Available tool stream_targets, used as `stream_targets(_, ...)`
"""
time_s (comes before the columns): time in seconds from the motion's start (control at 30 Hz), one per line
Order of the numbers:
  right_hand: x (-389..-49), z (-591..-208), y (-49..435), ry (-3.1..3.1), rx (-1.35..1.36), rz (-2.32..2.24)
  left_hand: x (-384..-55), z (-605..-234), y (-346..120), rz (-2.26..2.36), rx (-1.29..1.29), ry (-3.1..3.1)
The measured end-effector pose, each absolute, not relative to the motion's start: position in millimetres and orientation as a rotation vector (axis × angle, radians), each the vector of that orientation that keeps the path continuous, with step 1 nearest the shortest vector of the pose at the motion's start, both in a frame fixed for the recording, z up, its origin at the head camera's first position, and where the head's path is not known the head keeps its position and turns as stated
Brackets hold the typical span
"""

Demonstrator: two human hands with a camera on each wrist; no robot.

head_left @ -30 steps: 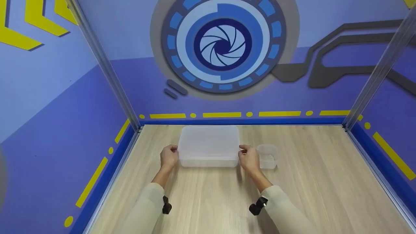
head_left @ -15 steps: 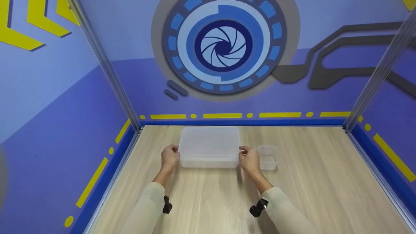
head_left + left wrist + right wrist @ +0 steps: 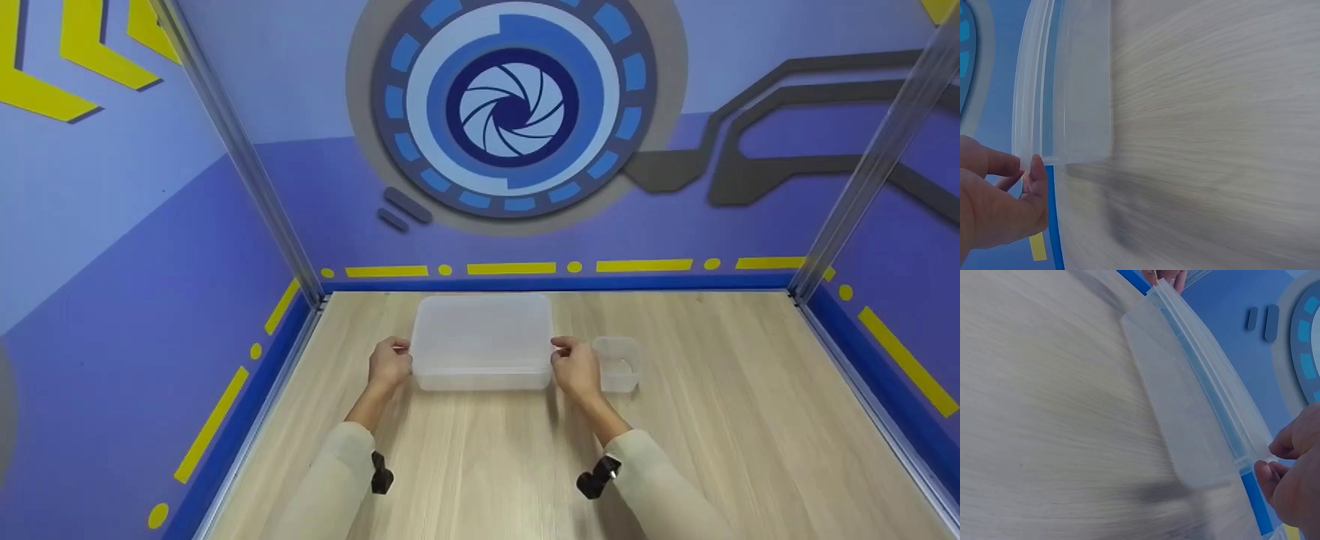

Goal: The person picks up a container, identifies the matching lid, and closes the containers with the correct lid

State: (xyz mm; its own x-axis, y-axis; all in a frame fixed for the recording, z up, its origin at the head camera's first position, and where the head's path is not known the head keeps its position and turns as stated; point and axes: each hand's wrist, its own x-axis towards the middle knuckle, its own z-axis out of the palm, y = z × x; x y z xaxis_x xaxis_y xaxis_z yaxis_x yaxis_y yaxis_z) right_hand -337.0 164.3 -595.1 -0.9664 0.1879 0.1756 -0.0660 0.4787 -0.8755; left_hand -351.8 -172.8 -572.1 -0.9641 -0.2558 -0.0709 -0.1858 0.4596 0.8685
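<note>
Fingers (image 3: 1039, 188) pinch frosted, translucent box (image 3: 481, 337): rectangular, corners rounded.

On the bench (image 3: 480, 465), near the back edge and left of centre, the box (image 3: 482, 337) stands between left hand (image 3: 390, 364) and right hand (image 3: 577, 367); just right of the latter stands the tub (image 3: 618, 349).

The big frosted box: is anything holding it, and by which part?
Yes: the left hand and the right hand pinch the frosted box by the edge of its lid, one at each short end.
</note>
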Motion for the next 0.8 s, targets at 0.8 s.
stream_targets(0.8, -339.0, -594.6, 164.6, -2.55, -0.067, 1.458, -345.2, -571.4, -169.9, -1.429, 0.399, -2.673)
